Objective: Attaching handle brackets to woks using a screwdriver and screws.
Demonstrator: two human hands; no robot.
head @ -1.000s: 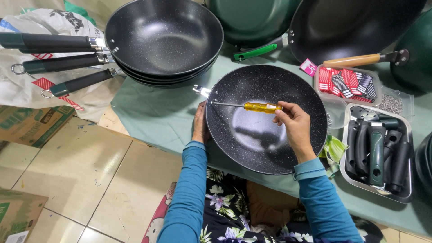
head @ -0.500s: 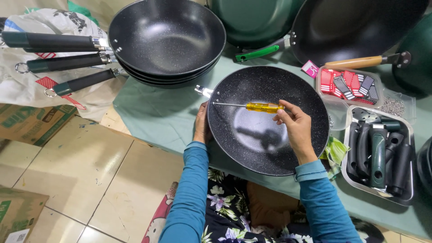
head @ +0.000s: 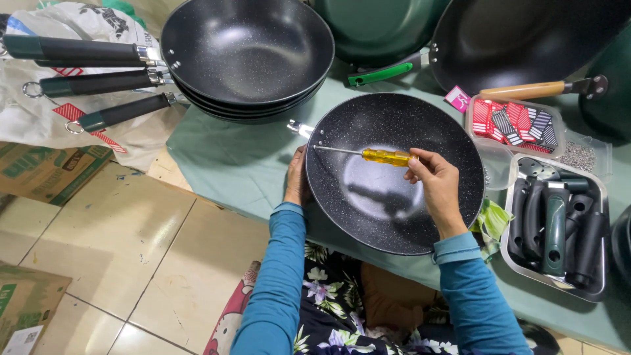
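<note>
pinching a yellow-handled screwdriver (head: 388,156) in the right hand (head: 437,187), gripping the speckled black wok (head: 394,177) rim with the left hand (head: 297,179).

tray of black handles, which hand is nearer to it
Right. The right hand holds the yellow screwdriver over the speckled pan, nearer the tray of black handles. The left hand grips the pan's far rim.

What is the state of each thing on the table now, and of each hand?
Speckled pan: no handle, held at its left rim.
Left hand: grips the pan rim.
Right hand: holds the screwdriver.
Screwdriver: level, tip at the pan's left wall.
Stacked woks: nested, handles fitted.
Metal tray: filled with loose handles.
</note>
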